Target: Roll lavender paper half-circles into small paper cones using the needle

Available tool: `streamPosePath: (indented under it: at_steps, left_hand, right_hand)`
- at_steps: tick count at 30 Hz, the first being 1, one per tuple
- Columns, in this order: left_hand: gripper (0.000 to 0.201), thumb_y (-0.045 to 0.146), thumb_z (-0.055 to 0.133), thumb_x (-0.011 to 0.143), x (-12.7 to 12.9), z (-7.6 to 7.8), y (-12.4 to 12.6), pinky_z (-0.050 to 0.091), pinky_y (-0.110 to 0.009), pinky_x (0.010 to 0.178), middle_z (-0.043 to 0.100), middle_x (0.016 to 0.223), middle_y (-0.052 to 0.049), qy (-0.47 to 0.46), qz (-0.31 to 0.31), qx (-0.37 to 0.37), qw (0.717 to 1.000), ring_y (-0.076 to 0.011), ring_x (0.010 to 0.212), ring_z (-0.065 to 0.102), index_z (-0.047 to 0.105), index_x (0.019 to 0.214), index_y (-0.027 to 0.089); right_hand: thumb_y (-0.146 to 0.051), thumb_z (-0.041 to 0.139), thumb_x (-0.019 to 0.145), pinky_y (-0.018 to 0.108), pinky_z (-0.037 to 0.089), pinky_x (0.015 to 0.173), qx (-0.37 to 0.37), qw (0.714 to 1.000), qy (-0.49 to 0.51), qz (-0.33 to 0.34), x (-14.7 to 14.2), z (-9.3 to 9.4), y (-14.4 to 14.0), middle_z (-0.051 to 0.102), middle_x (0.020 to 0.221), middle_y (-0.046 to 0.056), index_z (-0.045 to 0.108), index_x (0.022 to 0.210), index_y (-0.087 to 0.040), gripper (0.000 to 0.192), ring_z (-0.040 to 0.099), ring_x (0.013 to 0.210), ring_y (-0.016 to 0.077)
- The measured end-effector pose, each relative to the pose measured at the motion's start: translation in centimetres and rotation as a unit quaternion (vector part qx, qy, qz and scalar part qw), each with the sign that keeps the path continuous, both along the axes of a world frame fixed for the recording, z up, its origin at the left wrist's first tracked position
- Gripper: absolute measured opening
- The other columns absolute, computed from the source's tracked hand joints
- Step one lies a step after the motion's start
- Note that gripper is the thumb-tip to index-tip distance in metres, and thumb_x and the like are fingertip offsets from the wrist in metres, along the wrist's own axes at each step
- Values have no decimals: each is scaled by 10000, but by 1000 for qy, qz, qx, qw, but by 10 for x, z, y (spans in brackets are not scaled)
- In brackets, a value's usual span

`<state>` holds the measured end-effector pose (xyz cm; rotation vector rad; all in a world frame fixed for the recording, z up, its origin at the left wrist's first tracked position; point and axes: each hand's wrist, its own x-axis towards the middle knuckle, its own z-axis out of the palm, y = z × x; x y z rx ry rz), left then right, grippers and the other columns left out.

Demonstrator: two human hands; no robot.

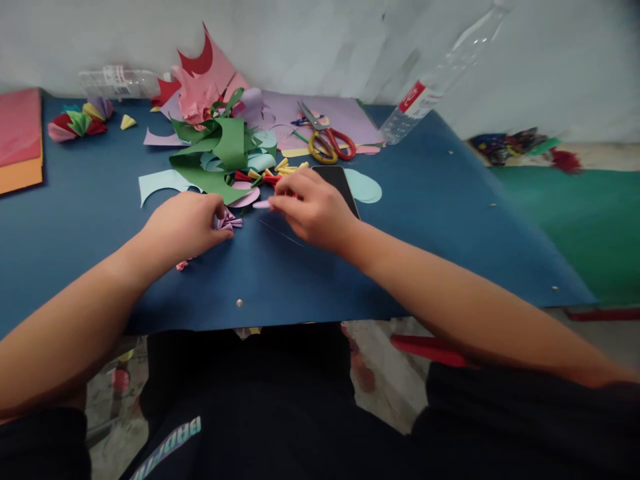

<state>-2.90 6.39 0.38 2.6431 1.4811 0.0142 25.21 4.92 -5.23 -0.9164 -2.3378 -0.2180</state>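
Observation:
My left hand (187, 220) curls its thumb and fingers round a small bunch of folded purple paper (231, 221) on the blue table. Pinched together, the fingers of my right hand (317, 207) meet the end of a small lilac paper piece (261, 205). A lilac paper oval (246, 195) lies between my hands, just beyond them. Small red, yellow and green rolled paper pieces (285, 168) are heaped behind my right hand, which partly covers a dark phone (336, 181). A thin pale line, perhaps thread or a needle (281, 232), crosses the tabletop.
Green paper scraps (231, 143) and pink ones (205, 90) pile up at the back. Scissors (327, 137) rest on purple sheets. One bottle (413, 103) stands at right; another bottle (120, 83) lies at left. Folded paper flowers (80, 121) sit near coloured sheets (20, 133).

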Motion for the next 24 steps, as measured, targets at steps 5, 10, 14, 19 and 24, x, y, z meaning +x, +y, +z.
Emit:
streamPosePath:
  at_steps: [5,10,14,19,24]
  left_hand:
    - [288,481,772,981,7,10,-28,521,-375,750,794,1003,-71,-32,-111,-38,993,-271,865,731,789,1103,221]
    - [195,387,774,1003,16,-6,-74,601,-411,792,785,1145,-114,-15,-208,-3,978,-302,960,755,794,1098,217]
    - [225,314,650,1111,14,-18,-84,658,-468,810,795,1181,-161,-63,-253,40,965,-342,999,760,786,1179,149]
    - [216,201,592,1150,10,-34,-75,670,-472,942,828,1225,-158,-154,-317,71,933,-322,1081,771,779,1227,125]
    - [259,167,608,1129,9,-42,-77,678,-484,938,838,1210,-174,-147,-305,78,938,-337,1100,779,784,1307,98]
  right_hand:
    - [-138,553,1151,377,574,760,4,996,-24,86,-4,-12,-64,788,985,114,814,1002,-173,302,649,923,250]
    - [-157,635,1134,373,679,866,-40,991,22,125,-1,-26,-73,845,1006,115,804,1094,-141,174,734,919,232]
    - [-139,646,1117,369,701,851,-80,984,71,142,8,-24,-69,856,983,107,771,1087,-154,130,771,904,226]
    - [-72,565,1115,363,704,890,-84,976,61,189,18,-20,-64,886,1090,108,759,1082,-168,218,805,961,218]
    - [-83,609,1104,398,704,906,-123,970,67,198,19,-18,-61,869,1100,147,780,1162,-139,189,789,993,236]
